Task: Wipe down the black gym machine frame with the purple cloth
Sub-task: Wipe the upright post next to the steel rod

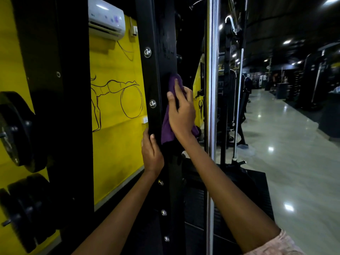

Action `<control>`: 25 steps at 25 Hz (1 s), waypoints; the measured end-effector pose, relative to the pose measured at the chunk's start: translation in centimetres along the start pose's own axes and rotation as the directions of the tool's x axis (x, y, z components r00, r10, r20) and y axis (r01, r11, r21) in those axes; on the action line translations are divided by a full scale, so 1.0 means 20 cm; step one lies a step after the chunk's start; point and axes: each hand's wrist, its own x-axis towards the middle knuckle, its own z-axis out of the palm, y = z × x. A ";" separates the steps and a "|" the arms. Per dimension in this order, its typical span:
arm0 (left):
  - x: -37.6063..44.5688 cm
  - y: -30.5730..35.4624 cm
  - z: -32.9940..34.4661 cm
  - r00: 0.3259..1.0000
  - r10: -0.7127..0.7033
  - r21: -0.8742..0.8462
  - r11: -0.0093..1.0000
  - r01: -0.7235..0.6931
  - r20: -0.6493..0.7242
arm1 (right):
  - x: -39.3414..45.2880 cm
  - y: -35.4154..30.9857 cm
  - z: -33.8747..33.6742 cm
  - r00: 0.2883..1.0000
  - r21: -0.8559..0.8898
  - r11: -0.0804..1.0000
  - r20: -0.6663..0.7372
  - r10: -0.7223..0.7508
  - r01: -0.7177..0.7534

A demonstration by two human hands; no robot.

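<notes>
A black upright post of the gym machine frame (pixel 166 43) runs from top to bottom through the middle of the view, with shiny bolts down its left face. My right hand (pixel 181 111) presses the purple cloth (pixel 166 129) flat against the post at mid height; the cloth sticks out above my fingers and hangs below my palm. My left hand (pixel 151 151) grips the left edge of the same post just below, fingers wrapped around it, holding no cloth.
A chrome guide rod (pixel 212 74) stands just right of the post. Black weight plates (pixel 16 129) hang on pegs at far left. A yellow wall (pixel 117 144) with a line drawing and an air conditioner (pixel 106 19) lies behind. A glossy floor (pixel 294 162) with more machines stretches right.
</notes>
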 end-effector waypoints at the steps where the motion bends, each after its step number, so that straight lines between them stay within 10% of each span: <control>1: 0.00 0.01 0.00 1.000 0.022 -0.014 1.000 -0.022 0.005 | -0.01 -0.02 0.00 0.994 -0.005 0.994 -0.012 -0.109 0.109; 5: 0.03 0.09 -0.02 0.989 0.139 -0.012 0.990 -0.140 -0.052 | -0.17 0.08 -0.03 0.960 -0.086 0.956 0.051 -0.276 0.279; 9: 0.28 0.35 0.02 0.957 0.232 -0.008 0.971 -0.237 -0.176 | 0.09 0.04 -0.02 0.986 -0.072 0.994 0.139 0.088 -0.079; 16: 0.35 0.43 0.10 0.923 0.359 0.182 0.925 -0.333 -0.137 | 0.13 0.01 0.01 0.937 -0.081 0.934 0.041 -0.347 0.349; 21: 0.35 0.43 0.12 0.921 0.358 0.310 0.903 -0.299 -0.155 | 0.37 -0.05 0.03 0.994 -0.053 0.998 0.106 0.032 -0.027; 25: 0.33 0.42 0.12 0.934 0.320 0.270 0.924 -0.270 -0.160 | 0.36 -0.13 0.02 0.949 0.016 0.950 0.023 -0.313 0.313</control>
